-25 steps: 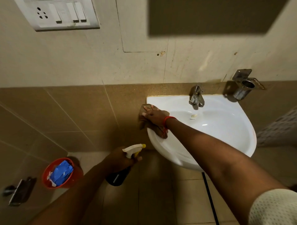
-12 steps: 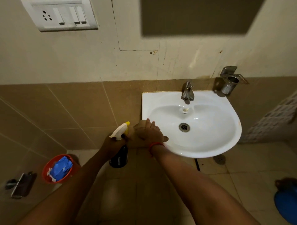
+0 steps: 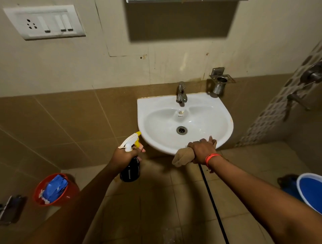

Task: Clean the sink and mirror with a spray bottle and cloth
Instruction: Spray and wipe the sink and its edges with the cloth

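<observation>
Small bathroom corner, brown tiles on the lower wall and floor, cream plaster above. The right hand (image 3: 202, 149) is wrapped tight around a bunched-up tan cloth (image 3: 183, 156), pressing it against the front rim of the white ceramic wall sink (image 3: 153, 111); there's an orange thread band (image 3: 211, 158) on that wrist. The left hand (image 3: 124, 155) is closed around the neck of a dark spray bottle with a white and yellow trigger head (image 3: 131, 156), held up just left of the sink, nozzle pointing toward the basin, not touching it.

Going outward: chrome tap (image 3: 181, 93) at the back of the sink, metal drain (image 3: 181, 130) in the bowl's middle, and a steel cup holder (image 3: 219, 84) bolted to the wall just right of the tap. Only the bottom edge of the mirror (image 3: 183, 1) peeks in at the top, with its dark shadow below. White switch plate (image 3: 45, 21) upper left. On the floor, a red bucket with blue stuff inside (image 3: 55, 189) sits at left and a blue tub with a white rim (image 3: 310, 189) at the right edge
</observation>
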Motion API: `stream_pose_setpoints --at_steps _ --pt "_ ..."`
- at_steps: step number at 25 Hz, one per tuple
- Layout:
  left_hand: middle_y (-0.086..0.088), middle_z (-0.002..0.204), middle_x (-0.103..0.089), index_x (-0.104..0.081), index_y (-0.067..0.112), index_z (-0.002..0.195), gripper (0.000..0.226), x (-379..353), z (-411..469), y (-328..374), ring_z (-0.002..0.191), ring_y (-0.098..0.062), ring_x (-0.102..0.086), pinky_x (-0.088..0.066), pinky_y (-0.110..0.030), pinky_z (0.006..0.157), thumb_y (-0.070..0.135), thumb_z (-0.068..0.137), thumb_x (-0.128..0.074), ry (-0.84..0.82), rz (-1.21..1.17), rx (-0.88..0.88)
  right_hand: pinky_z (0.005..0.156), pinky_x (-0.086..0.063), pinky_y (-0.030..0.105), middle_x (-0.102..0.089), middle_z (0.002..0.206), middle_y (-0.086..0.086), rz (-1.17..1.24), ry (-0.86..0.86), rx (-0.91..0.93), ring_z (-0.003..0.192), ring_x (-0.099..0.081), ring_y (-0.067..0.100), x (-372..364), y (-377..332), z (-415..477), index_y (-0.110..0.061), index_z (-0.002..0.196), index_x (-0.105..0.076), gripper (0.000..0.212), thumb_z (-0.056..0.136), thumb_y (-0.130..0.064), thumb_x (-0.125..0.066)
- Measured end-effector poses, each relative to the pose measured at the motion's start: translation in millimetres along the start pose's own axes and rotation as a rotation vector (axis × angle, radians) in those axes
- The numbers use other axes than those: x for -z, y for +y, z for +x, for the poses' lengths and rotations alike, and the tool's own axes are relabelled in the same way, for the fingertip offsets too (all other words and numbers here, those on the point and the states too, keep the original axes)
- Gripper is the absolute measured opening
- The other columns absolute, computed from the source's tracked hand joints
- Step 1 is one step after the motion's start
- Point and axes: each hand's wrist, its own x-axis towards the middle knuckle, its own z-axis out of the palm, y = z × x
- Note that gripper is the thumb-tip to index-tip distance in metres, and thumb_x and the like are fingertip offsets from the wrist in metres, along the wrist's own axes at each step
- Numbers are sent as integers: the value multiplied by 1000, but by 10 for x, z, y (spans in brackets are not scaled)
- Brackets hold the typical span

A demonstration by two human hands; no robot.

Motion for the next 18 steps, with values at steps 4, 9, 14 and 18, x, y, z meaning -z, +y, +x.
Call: stream_pose_setpoints --at_steps 4,9,14,18 --pt "-6 90 -79 -71 40 96 26 58 91 -52 85 -39 -73 -57 -62 90 17 85 -72 6 19 27 92 -44 50 -67 102 -3 145 -131 -3 95 -66 27 81 -405 105 -33 120 -53 67 62 -60 -72" --pt "-11 93 -80 -76 45 90 17 269 551 252 79 -27 -71 -59 -51 90 29 91 -75 -46 52 0 96 -40 54 -62 114 1 519 -122 -87 111 -61 28 380 -1337 434 -25 120 -48 63 65 -55 -59" --pt "-3 83 -79 -73 32 96 8 455 1050 573 66 -26 -71 -58 -37 73 25 93 -72 -147 127 -109 83 -46 40 -66 98 10 774 91 -351 93 -67 31 564 -2116 987 -16 100 -64 28 91 -37 -49" --pt "-2 93 -82 -71 25 104 24 378 1436 770 71 -29 -76 -62 -35 72 42 88 -75 -358 319 -125 46 -48 26 -65 65 4 504 156 -192 48 -65 22 390 -1996 902 -12 85 -72 30 67 -35 -80"
